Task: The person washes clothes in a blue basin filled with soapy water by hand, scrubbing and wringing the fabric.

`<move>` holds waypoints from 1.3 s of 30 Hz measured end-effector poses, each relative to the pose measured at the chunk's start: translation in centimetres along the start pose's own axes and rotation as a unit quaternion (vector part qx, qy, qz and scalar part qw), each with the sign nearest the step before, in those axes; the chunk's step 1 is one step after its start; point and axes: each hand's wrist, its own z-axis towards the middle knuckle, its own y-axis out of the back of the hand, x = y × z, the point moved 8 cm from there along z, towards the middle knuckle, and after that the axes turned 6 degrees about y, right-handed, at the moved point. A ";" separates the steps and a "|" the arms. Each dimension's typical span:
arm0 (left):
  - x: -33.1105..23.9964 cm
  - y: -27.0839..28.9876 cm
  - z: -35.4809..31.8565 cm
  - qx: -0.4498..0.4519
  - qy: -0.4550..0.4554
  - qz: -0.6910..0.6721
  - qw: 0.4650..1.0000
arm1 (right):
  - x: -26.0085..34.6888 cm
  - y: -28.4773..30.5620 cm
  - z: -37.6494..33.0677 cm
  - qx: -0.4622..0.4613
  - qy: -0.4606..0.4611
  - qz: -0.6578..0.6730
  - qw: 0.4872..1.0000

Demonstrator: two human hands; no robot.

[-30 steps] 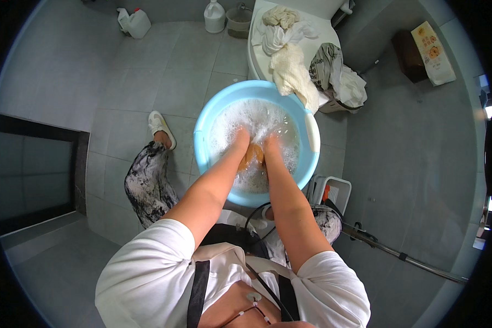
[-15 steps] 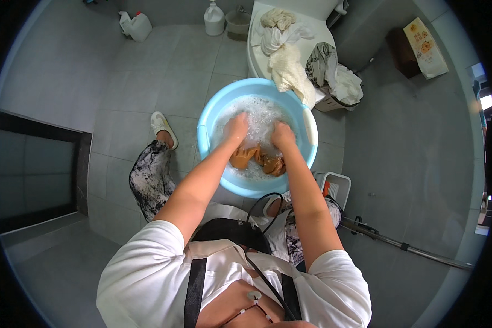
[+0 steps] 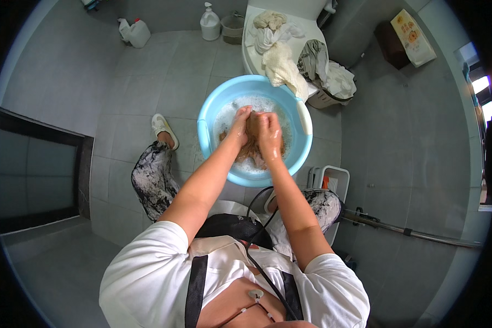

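Note:
A round light-blue basin (image 3: 294, 169) stands on the floor before me, holding water with white suds (image 3: 229, 109). A wet brown cloth (image 3: 250, 150) is bunched between my hands, and its lower part hangs down to the suds. My left hand (image 3: 239, 126) grips it from the left side. Close beside it, my right hand (image 3: 269, 134) is closed round the cloth in a fist, wet and shiny. Both hands are over the middle of the basin. What kind of garment the cloth is, I cannot tell.
A cream knitted cloth (image 3: 284, 68) drapes from the white toilet (image 3: 251, 54) onto the basin's far rim. A basket of laundry (image 3: 339, 82) stands to the right. A pump bottle (image 3: 210, 24) and a white jug (image 3: 136, 34) are at the back. A metal pole (image 3: 421, 235) lies at right.
My hands have come together from opposite sides of the basin and risen out of the suds. The brown cloth has been gathered up between them.

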 end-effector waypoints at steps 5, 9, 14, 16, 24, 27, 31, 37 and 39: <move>1.2 -0.6 -2.2 -0.010 0.115 0.048 0.992 | 1.1 -2.5 -1.0 0.021 0.108 -0.244 0.963; 2.5 0.4 -0.3 -0.067 0.081 0.013 0.994 | -0.5 -1.5 1.5 -0.026 0.036 -0.272 0.961; 1.5 -0.6 -2.1 -0.132 0.056 0.223 0.964 | -7.0 2.5 3.6 -0.004 -0.060 -0.359 0.931; 0.8 2.2 1.2 -0.088 0.016 0.181 0.979 | -8.0 3.8 4.0 -0.040 -0.074 -0.288 0.954; -1.5 4.6 2.3 -0.244 -0.097 0.456 0.851 | -10.6 2.4 2.5 -0.002 -0.060 -0.373 0.926; -1.4 3.2 1.1 -0.196 -0.065 0.603 0.771 | -9.5 1.0 1.7 0.069 -0.120 -0.443 0.886; 1.6 3.5 2.3 -0.068 0.061 0.678 0.730 | -19.6 -0.8 0.5 0.307 -0.108 -0.488 0.810; 0.9 3.8 2.7 -0.114 -0.043 0.705 0.699 | -18.0 -0.3 0.7 0.370 -0.124 -0.504 0.770; -0.4 4.8 2.9 -0.185 -0.101 0.568 0.795 | -14.7 0.5 2.9 0.287 -0.132 -0.531 0.786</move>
